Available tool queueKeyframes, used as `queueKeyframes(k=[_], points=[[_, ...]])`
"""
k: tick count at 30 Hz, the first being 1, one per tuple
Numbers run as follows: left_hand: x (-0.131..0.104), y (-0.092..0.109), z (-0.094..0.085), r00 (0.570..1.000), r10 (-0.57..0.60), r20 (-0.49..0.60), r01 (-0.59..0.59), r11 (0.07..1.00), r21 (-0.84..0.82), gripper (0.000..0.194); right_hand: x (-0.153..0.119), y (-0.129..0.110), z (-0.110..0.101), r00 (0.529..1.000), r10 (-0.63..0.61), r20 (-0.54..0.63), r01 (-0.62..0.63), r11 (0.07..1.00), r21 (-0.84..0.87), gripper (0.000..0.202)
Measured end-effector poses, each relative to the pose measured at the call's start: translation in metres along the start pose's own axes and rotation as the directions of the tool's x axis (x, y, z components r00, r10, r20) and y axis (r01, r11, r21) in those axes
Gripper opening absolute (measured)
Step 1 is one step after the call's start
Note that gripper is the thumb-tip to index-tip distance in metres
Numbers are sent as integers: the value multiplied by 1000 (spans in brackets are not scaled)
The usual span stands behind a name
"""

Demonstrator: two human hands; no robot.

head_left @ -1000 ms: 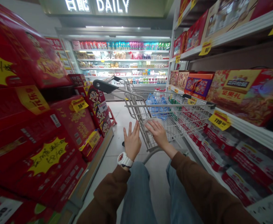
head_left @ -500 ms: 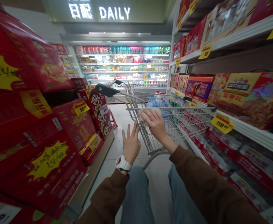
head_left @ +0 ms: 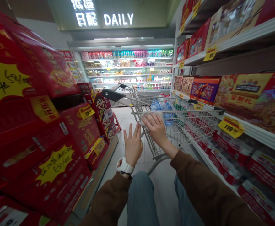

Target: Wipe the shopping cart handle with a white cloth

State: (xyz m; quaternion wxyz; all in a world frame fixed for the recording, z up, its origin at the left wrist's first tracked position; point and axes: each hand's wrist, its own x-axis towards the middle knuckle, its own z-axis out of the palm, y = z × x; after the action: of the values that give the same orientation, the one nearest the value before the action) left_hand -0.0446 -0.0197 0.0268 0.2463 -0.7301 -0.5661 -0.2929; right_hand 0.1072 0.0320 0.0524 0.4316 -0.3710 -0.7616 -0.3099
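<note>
A metal shopping cart (head_left: 194, 130) stands sideways before me, with its black handle end (head_left: 112, 94) pointing left. My right hand (head_left: 156, 130) presses a whitish cloth (head_left: 158, 114) against the upper wires near the handle end. The fingers lie over the cloth, and part of it shows above them. My left hand (head_left: 133, 146), with a white watch (head_left: 124, 166) at the wrist, hangs in the air left of the right hand. Its fingers are spread and nothing is in it.
Stacked red gift boxes (head_left: 81, 125) line the left side. On the right, shelves (head_left: 252, 125) hold boxes and packs of bottles close to the cart. Blue water bottles (head_left: 168, 117) show through the cart wires. A lit refrigerated display (head_left: 130, 75) spans the back.
The view has shifted slightly, so the surroundings sit a little lower and further right. My right hand stays on the cloth at the cart's wires; my left hand remains spread.
</note>
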Motion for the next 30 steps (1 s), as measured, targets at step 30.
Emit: queueKeyframes(k=[30], points=[[20, -25, -17, 999, 24, -36, -22, 998, 60, 74, 94, -19, -13, 978, -172, -117, 175, 984, 15, 50]])
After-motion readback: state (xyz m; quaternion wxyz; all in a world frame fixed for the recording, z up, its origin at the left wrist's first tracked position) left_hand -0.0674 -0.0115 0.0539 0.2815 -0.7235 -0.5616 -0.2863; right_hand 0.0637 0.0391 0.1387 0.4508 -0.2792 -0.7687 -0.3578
